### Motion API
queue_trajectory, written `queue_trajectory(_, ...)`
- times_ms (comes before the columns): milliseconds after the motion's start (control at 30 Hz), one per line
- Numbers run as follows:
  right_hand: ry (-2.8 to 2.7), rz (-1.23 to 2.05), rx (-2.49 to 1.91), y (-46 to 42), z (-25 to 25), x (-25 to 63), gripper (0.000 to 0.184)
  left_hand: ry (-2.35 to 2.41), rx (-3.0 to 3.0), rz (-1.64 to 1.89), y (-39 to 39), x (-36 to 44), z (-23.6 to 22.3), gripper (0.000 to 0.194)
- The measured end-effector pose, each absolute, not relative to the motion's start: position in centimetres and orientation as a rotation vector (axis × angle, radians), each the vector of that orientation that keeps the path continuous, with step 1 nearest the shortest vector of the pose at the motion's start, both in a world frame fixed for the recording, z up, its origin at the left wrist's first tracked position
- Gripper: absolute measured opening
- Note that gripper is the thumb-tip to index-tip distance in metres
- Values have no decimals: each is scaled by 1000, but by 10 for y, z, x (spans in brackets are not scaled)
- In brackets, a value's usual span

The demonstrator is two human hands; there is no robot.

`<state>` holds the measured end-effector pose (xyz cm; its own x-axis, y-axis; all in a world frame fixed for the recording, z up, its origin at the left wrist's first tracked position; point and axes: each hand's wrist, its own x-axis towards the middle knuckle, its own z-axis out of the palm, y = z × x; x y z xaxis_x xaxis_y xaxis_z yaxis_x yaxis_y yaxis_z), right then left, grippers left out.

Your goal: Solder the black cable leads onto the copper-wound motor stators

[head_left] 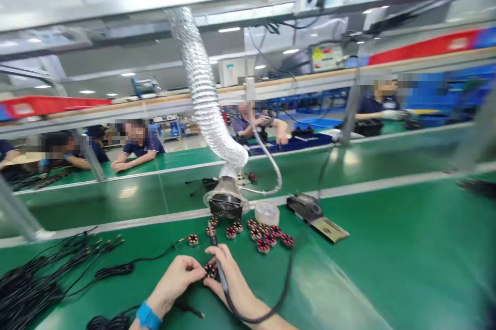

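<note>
My left hand, with a blue band at the wrist, pinches the edge of a small round motor stator with copper windings. My right hand holds a soldering iron like a pen, its tip pointing up and away from the stator. The right thumb and fingers are also close around the stator's other side. From the iron a black cord loops right across the bench. Beyond my hands, several more stators lie loose on the green mat; a single stator sits nearer the left.
Black cables are heaped at the left. A fume extractor on a silver duct stands behind the stators, beside a clear tape roll. Right of it lies a black device with a flat plate. Several people sit at benches beyond.
</note>
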<state>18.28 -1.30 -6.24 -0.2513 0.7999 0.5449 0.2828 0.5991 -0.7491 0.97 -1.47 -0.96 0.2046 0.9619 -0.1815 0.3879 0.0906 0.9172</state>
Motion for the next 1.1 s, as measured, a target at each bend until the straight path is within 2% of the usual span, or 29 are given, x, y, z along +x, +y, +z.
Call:
queue_trajectory(167,-1764,611,-817,-4,-73,178,61,1357,1450,754,-14,8,-11,28)
queue_trajectory(333,-1817,636,-816,-11,-63,180,48,1314,1493,732,-17,5,-13,26)
queue_trajectory(500,-1822,707,-889,-8,-62,182,53,1306,1523,674,-14,2,-8,31)
queue_trajectory(667,-1823,668,-917,-6,-65,184,61,1332,1570,670,-16,-16,19,38)
queue_trajectory(833,-1831,670,-957,-8,-59,187,61,1202,1659,550,-21,-31,40,47)
queue_trajectory(933,-1838,674,-964,-9,-55,188,60,1241,1740,451,-23,-30,41,42)
queue_trajectory(1100,-1831,671,-960,-10,-56,188,57,1314,1888,541,-20,-21,30,29)
